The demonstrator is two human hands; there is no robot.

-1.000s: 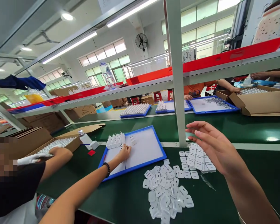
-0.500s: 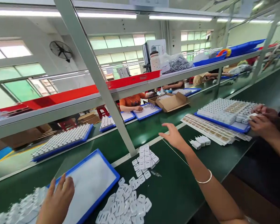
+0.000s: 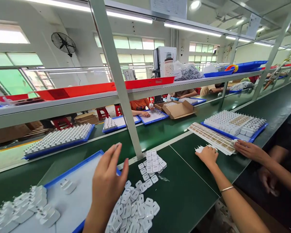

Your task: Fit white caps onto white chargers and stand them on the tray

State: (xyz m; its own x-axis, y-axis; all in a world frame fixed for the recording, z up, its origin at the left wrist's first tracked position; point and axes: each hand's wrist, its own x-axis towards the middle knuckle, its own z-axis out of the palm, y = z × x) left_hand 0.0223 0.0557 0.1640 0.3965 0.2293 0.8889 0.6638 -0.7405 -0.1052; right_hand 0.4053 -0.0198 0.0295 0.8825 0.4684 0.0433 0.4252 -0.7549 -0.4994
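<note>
My right hand (image 3: 208,156), with a bangle at the wrist, is closed over the small group of white plug chargers (image 3: 199,149) on the green bench. Its fingers hide most of them. My left hand (image 3: 109,176) is raised above the near edge of a blue-rimmed tray (image 3: 81,179), fingers stretched and thumb apart, holding nothing. On that tray, one white charger (image 3: 68,186) lies by itself, another charger (image 3: 48,215) sits nearer me, and rows of chargers (image 3: 21,205) fill the left end. Beside the left forearm spreads a heap of white plastic covers (image 3: 135,207).
Flat stacked covers (image 3: 154,163) lie by the metal post (image 3: 118,81). A co-worker's hand (image 3: 247,150) is at the right, near card strips (image 3: 210,137) and a full charger tray (image 3: 232,123). A shelf (image 3: 145,92) with red trays crosses ahead.
My right hand has moved down and right onto the chargers. My left hand has risen rightward off the tray, where a lone charger now shows. The co-worker's hand has shifted toward the card strips.
</note>
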